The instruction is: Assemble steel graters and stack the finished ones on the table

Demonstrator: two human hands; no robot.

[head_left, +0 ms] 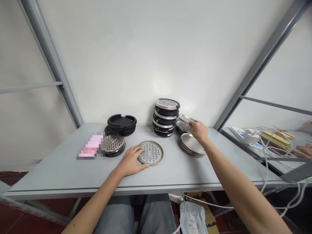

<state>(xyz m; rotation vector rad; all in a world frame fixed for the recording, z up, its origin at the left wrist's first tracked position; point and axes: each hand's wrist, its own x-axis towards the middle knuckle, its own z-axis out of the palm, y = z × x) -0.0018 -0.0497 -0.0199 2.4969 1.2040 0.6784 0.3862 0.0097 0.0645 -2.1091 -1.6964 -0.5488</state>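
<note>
My left hand [131, 161] lies on the grey table [60, 175] with its fingers curled round the left edge of a round perforated metal disc [152, 152]. My right hand [198, 130] reaches to the back right and pinches the top perforated disc [185, 118] of a small pile [182, 127]. Just in front of that hand sits a stack of plain shiny metal plates [191, 145]. A tall stack of black-rimmed assembled discs [166, 117] stands to the left of my right hand.
A pile of black rings [122, 123] and a short stack of perforated black-rimmed discs [114, 144] sit at the left, beside a blurred pink patch [91, 146]. Another person's hand [302, 151], cables and wooden strips [276, 138] are on the neighbouring table at the right.
</note>
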